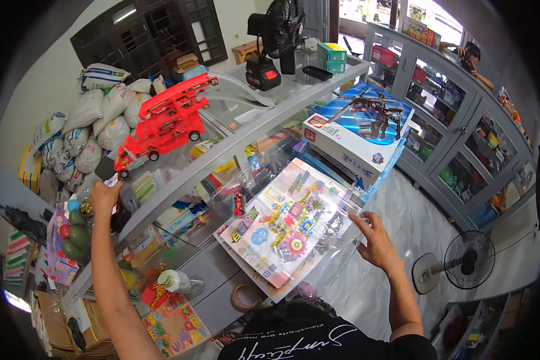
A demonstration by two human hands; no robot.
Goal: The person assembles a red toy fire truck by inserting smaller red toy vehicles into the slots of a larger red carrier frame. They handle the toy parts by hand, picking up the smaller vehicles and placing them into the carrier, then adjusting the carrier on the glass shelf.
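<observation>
My left hand (105, 196) reaches far out to the left, its fingers closed by a small pale thing at the edge of the glass counter; what it holds I cannot make out. My right hand (375, 240) pinches the edge of a clear plastic wrap (336, 231) at the right side of a flat, colourful toy box (264, 240). The box lies tilted in front of me, printed with gears and flowers, the shiny plastic spread over part of it. A small red toy car (239, 204) sits at its far left edge. Beyond my left hand stands a red toy truck (168, 120).
A glass counter (180, 180) runs diagonally, bearing a black fan (282, 30). Larger toy boxes (360, 129) are stacked at the far right. Near me are a roll of brown tape (246, 296), a bottle (174, 281) and a letter board (177, 327). A standing fan (468, 261) is on the floor.
</observation>
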